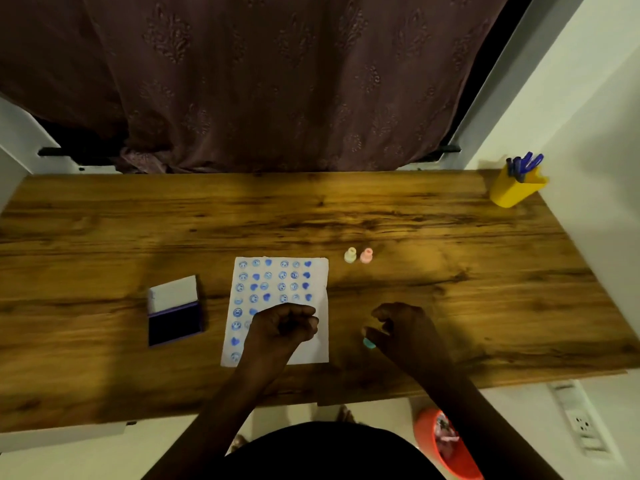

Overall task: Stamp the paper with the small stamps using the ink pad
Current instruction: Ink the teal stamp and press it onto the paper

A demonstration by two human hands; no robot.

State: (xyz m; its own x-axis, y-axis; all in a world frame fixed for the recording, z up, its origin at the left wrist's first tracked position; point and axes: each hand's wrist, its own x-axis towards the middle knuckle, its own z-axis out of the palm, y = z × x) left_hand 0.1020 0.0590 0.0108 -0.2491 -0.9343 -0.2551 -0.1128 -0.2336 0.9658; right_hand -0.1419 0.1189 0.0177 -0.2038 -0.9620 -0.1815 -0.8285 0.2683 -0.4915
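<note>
Paper (277, 306) lies flat on the table (415, 216), centre-front, covered in rows of blue prints: smiley faces and hearts. Lower right part of the sheet is still blank.

My left hand (282, 327) sits on the paper, lower middle, grip clenched into a fist, knuckles up. Can't tell if anything is inside it.

My right hand (401, 332) is on the table just right of the paper, fingers curled. Grip is pinching a small teal stamp (369, 343) at the fingertips, stamp low against the table surface, off the sheet.

Ink pad (175, 311) is left of the paper, apart from it, lid open and standing back: white inside of lid on the far side, dark blue pad on the near side.

Two more stamps stand upright beyond the paper's top right corner, side by side: cream stamp (350, 255) on the left, pink stamp (366, 255) on the right.

Containers: yellow pen holder (516, 190) at the far right corner of the table, blue pens (524, 164) sticking out of it. Orange bin (446, 445) on the floor under my right arm, holding some crumpled stuff, can't make out what.
</note>
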